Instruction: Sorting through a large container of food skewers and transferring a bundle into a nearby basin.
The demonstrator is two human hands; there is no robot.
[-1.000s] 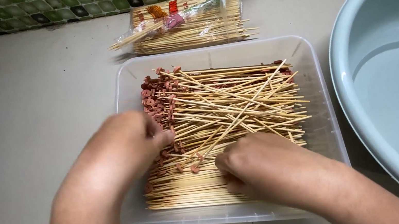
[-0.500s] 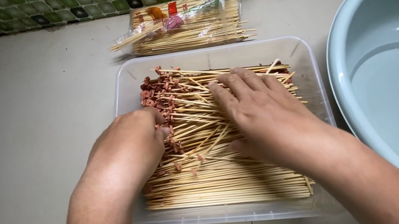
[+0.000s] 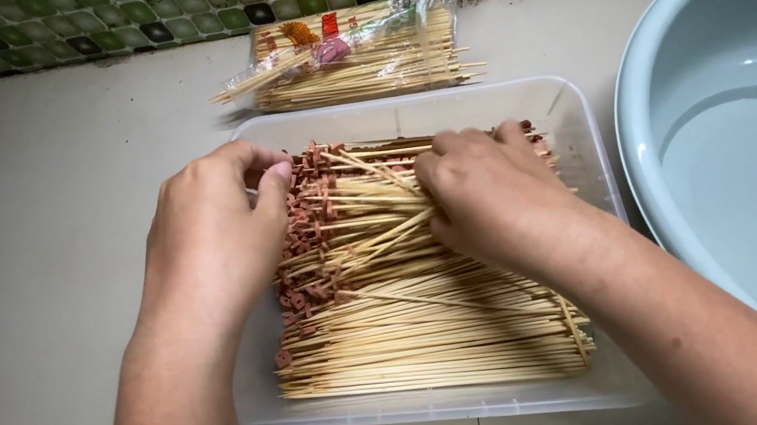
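You're looking down on a pale beige tiled floor [image 3: 44, 289], grout lines running across it, with a band of small green and dark mosaic tiles [image 3: 124, 16] along the far wall; a big light-blue basin [image 3: 749, 180] sits at the right, just beside a clear plastic tray [image 3: 572, 116]; beyond the tray's far rim lies a clear bag of bare bamboo sticks [image 3: 356, 53], its end open and sticks poking out to the left; inside the tray, a thick pile of bamboo skewers [image 3: 424, 324] lies mostly crosswise, small reddish meat pieces [image 3: 304, 243] threaded at the left ends; now your left hand [image 3: 214, 236] is at the pile's left edge, fingers curled downward, thumb pressed against the meat ends, grip partly closed, though I can't tell whether it actually holds any skewer; your right hand [image 3: 495, 196] lies over the upper middle of the pile, fingers bent and closing on a loose bunch of skewers, several of them splayed at angles under the fingertips; both forearms come in from the near edge.
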